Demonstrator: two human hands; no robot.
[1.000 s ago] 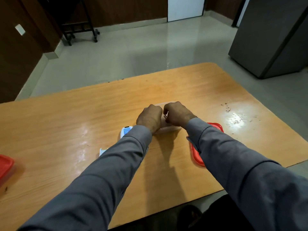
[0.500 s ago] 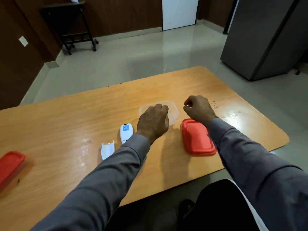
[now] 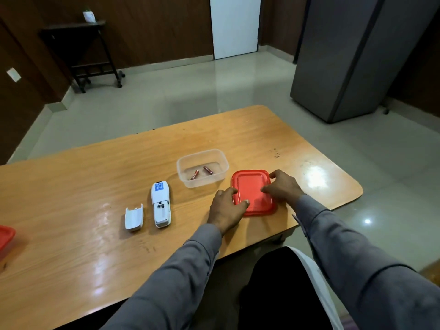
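A red lid [image 3: 252,194] lies flat on the wooden table [image 3: 71,186] near its front right edge. My left hand [image 3: 226,207] grips the lid's left edge, thumb on top. My right hand [image 3: 284,186] holds its right edge, with fingers curled over the far corner. Just behind the lid stands an open clear plastic container [image 3: 220,156] with two small red batteries [image 3: 201,172] inside. A white remote [image 3: 161,203] lies face down with its battery bay open. Its loose white cover [image 3: 134,216] rests to its left.
Another red-lidded box [image 3: 6,236] shows at the table's left edge. On the tiled floor beyond the table, a grey cabinet [image 3: 357,55] stands at the right and a dark wheeled stand [image 3: 78,51] at the back left. My dark-clothed lap is below the table's front edge.
Both hands left the clear container, uncovering the two batteries inside it. They moved right and toward me onto the red lid and now hold its edges.
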